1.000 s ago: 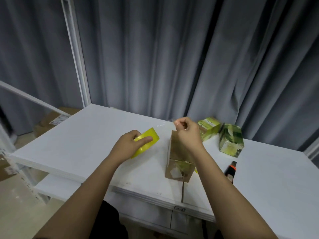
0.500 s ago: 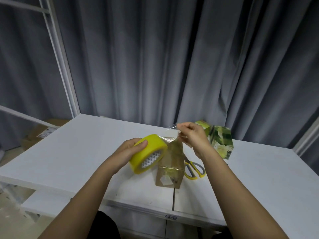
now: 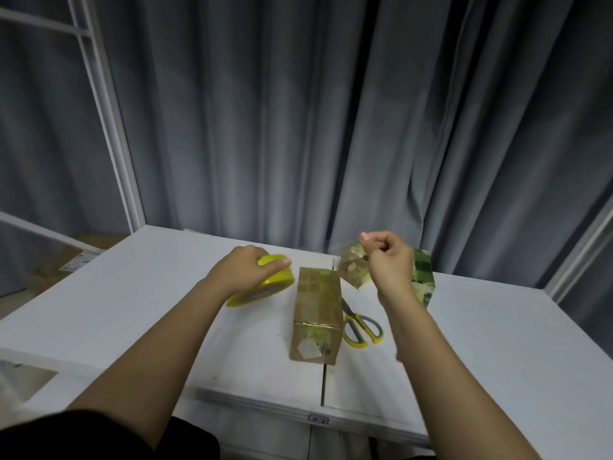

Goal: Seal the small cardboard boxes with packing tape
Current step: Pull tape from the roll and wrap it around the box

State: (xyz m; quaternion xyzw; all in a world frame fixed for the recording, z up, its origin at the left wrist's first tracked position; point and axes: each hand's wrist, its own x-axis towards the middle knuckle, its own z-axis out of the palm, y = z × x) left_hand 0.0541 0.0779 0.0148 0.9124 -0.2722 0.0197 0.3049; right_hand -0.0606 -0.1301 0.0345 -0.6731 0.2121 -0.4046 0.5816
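Observation:
A small brown cardboard box (image 3: 316, 313) lies lengthwise on the white table (image 3: 139, 303), with shiny tape on its top and near end. My left hand (image 3: 245, 270) grips a yellow roll of packing tape (image 3: 265, 287), held tilted just left of the box. My right hand (image 3: 388, 260) is raised right of the box's far end, thumb and forefinger pinching the free end of a clear tape strip (image 3: 350, 270). The strip hangs crumpled below the fingers. Where it joins the roll is not visible.
Yellow-and-grey scissors (image 3: 361, 327) lie right of the box. A green printed box (image 3: 422, 273) stands behind my right wrist. A red tip (image 3: 398, 358) shows beside my right forearm. A white shelf frame (image 3: 109, 127) stands at the left, grey curtains behind the table.
My left hand has lowered the roll to the left of the box. My right hand has moved right and away from the roll, still pinching the tape end.

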